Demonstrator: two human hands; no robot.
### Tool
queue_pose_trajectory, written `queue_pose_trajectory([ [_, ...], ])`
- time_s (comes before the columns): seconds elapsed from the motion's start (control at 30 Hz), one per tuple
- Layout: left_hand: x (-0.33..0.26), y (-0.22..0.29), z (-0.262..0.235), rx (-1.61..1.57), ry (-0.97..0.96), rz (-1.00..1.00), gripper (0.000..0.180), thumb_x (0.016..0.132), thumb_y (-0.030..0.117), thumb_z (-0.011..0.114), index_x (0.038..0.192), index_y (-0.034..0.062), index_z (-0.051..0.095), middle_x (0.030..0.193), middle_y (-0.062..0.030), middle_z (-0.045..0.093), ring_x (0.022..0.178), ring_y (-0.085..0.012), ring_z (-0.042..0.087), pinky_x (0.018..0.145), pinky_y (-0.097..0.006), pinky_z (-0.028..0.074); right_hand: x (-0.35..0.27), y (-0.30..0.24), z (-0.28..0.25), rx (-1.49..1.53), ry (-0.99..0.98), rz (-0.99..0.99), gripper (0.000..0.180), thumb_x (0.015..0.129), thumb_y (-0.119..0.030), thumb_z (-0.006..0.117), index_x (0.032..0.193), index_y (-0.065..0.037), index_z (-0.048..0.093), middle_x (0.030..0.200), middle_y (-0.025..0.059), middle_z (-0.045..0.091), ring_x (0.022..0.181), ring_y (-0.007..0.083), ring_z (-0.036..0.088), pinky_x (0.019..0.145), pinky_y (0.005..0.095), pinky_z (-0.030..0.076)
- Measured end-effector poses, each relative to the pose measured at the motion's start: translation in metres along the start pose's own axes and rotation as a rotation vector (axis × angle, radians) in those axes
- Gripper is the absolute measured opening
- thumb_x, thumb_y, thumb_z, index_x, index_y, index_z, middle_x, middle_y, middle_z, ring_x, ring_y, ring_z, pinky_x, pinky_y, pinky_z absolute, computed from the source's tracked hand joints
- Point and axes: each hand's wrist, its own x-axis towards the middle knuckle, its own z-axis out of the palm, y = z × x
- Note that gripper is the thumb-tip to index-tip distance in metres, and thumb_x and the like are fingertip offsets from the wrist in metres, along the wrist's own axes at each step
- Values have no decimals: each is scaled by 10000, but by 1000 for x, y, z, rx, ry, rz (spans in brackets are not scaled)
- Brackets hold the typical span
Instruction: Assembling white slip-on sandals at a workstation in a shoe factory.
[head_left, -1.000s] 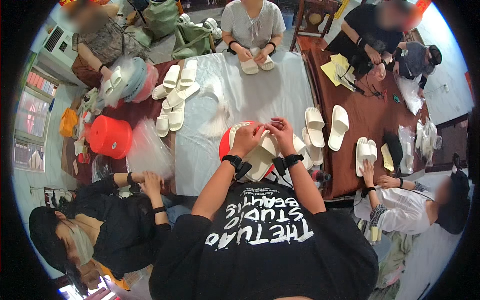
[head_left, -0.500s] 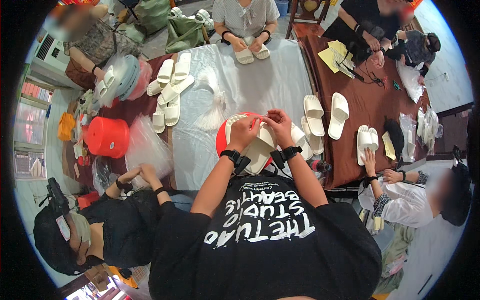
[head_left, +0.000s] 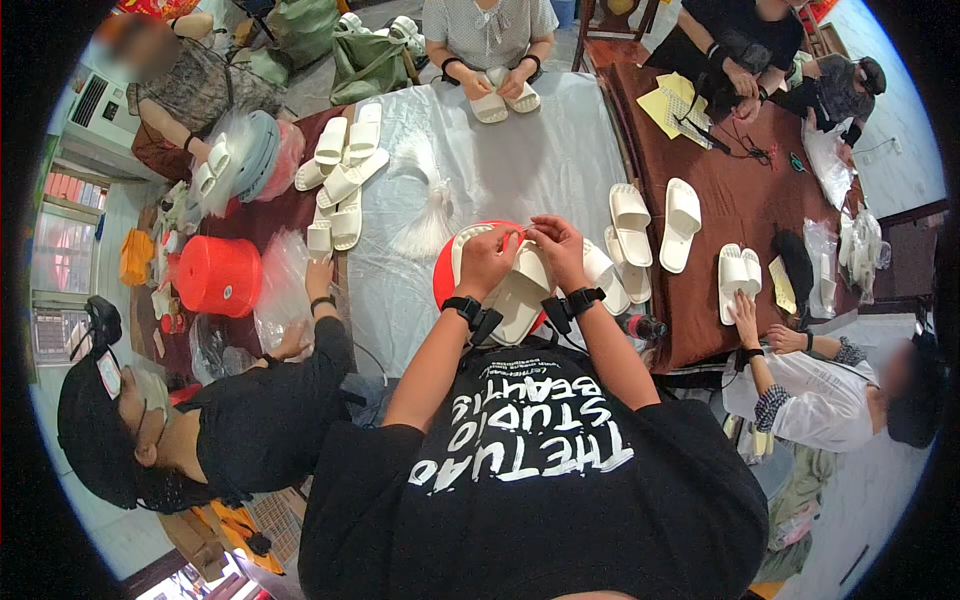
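A pair of cream slide slippers [head_left: 520, 305] rests on a round red surface [head_left: 444, 278] in front of my chest. Over the slippers, my left hand [head_left: 487, 262] is closed, with its fingertips pinched together. My right hand [head_left: 560, 248] is closed in a similar pinch just beside it. Whatever lies between the fingertips is too small to make out. A bundle of thin white strands [head_left: 425, 205] lies on the plastic-covered table to the left of my hands. More cream slippers [head_left: 630, 225] lie just to the right.
Several cream slippers [head_left: 355, 182] lie at the table's left edge, near a red bucket [head_left: 218, 275] and clear plastic bags [head_left: 285, 290]. A bottle [head_left: 640, 326] lies by my right forearm. Co-workers surround the tables; one across from me holds slippers [head_left: 488, 107].
The person at my left has stretched an arm forward to the slippers by the clear bags. My own hands remain pinched over the slippers, with the fingertips slightly farther apart.
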Motion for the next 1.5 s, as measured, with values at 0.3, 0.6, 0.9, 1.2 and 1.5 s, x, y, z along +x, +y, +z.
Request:
queue_pose_trajectory([
  [0.3,-2,-6,5,-55,82,60,147,875,150,642,963,79,735,555,-58,537,473,-124,476,470,-307,380,1,5,0,-45,-40,-34,224,857,-5,676,1073,34,637,968,117,710,887,169,693,785,273,551],
  [0.6,-2,-8,6,-78,96,53,138,874,152,645,945,85,742,533,-48,511,463,-110,452,462,-303,363,1,7,-2,-47,-15,-75,212,859,-12,675,1065,27,647,978,104,708,870,159,690,780,270,550],
  [0.9,-3,-8,5,-73,64,18,144,882,160,640,959,97,745,531,-34,499,468,-97,437,466,-297,354,-2,2,2,-102,-20,-56,204,856,-19,681,1054,20,651,955,92,708,882,144,679,775,267,543],
  [1.2,0,-5,5,-100,66,29,159,891,175,636,968,87,744,531,-33,507,466,-95,448,467,-297,363,0,-1,1,-85,-37,-21,198,862,19,665,1058,22,638,970,102,706,877,149,685,784,259,548],
  [1.5,-2,-12,5,-37,20,-1,190,888,200,631,998,74,721,797,-164,691,699,-267,680,646,-364,525,-2,-6,5,-274,7,-62,143,854,-78,707,959,19,704,874,58,716,808,110,646,749,262,522],
])
